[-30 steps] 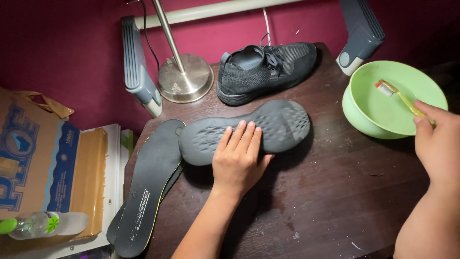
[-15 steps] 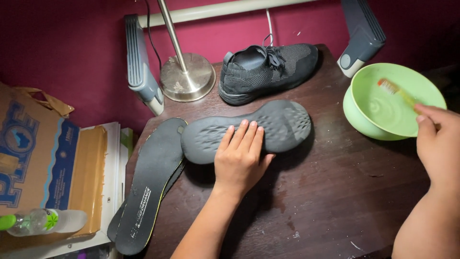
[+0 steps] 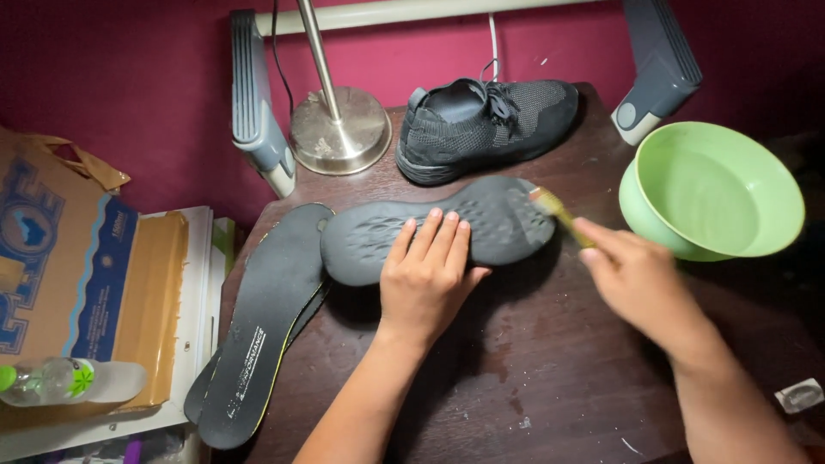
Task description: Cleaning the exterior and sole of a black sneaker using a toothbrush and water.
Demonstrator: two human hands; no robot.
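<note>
The right hand [image 3: 640, 279] has moved from the rim of the green bowl [image 3: 756, 155] leftward to the grey insole [image 3: 481, 228]. The toothbrush [image 3: 559, 210] in its grip, previously over the bowl interior, now has its head touching the insole's right end. The bowl no longer has anything over it.

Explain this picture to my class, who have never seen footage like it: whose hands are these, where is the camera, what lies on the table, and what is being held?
The camera sits on a person's head and looks down at their own two bare hands; there is no machine. The left hand presses flat on a dark insole lying on a dark wooden table. The right hand holds a small toothbrush, its head at the insole's end. A second insole lies to the left, a black shoe and a lamp base behind, and a green bowl to the right.
</note>
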